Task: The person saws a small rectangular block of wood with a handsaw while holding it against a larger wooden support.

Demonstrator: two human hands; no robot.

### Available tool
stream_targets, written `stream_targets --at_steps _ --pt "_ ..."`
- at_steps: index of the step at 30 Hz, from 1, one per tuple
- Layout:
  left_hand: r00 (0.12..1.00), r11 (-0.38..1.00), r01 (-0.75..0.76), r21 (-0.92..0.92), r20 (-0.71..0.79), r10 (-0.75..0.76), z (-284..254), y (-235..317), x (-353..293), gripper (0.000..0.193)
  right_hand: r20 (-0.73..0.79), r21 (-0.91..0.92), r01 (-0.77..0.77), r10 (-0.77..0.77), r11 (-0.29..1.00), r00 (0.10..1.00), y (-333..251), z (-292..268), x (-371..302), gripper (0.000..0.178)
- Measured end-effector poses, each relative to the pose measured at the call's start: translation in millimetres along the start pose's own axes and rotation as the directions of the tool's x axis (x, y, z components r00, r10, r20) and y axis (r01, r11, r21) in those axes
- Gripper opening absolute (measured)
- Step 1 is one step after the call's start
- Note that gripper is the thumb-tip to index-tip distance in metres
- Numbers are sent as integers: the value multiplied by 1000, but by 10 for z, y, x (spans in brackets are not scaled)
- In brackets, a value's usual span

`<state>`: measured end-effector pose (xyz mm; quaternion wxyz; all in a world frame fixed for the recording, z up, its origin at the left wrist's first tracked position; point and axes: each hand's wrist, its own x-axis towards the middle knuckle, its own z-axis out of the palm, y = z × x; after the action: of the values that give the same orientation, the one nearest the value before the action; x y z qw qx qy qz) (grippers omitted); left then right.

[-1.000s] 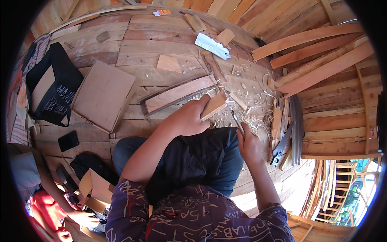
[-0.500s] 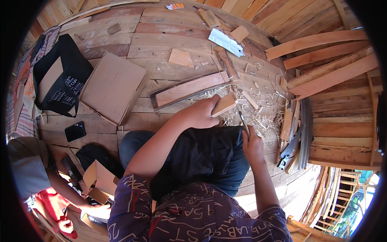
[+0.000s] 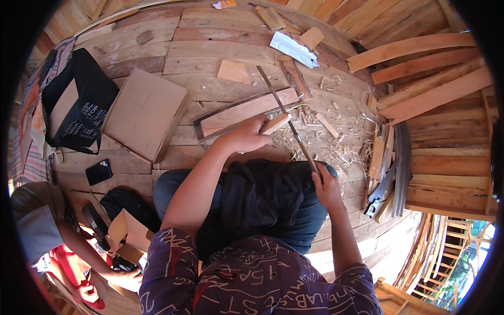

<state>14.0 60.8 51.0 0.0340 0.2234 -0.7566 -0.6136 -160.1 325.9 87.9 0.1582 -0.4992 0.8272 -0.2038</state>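
Head view: left hand (image 3: 247, 137) pins a small wooden block (image 3: 275, 123) over the plank (image 3: 244, 111); right hand (image 3: 326, 185) grips a long blade (image 3: 287, 122). A slip could cut the fingers.

Plank floor (image 3: 157, 52) bears cardboard sheet (image 3: 144, 113), black bag (image 3: 79, 105), wood shavings (image 3: 336, 147) (scattered).

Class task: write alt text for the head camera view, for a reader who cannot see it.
Seen from above, a seated person's left hand steadies a small wood block while the right hand grips a long thin blade laid across it. Wood shavings litter the plank floor; a cardboard sheet lies to the left.
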Motion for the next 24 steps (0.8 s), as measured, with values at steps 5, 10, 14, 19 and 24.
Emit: stream_targets --at_steps 5,10,14,19,24 --pt "987 982 163 92 -16 -162 -76 -131 51 54 -71 -186 112 -127 976 989 53 172 201 26" --pt "967 960 249 131 -88 -239 -173 -411 175 63 60 -291 88 -74 953 995 3 277 593 23" --pt "941 935 333 124 -116 -319 -211 -730 294 63 153 -347 165 -118 923 981 26 352 945 21" --pt "900 891 428 150 -155 -407 -244 -958 326 79 199 -366 221 -156 904 968 222 530 1230 20" --pt "865 813 496 305 -259 -431 -305 -849 148 102 203 -369 222 -155 902 967 583 721 1303 21"
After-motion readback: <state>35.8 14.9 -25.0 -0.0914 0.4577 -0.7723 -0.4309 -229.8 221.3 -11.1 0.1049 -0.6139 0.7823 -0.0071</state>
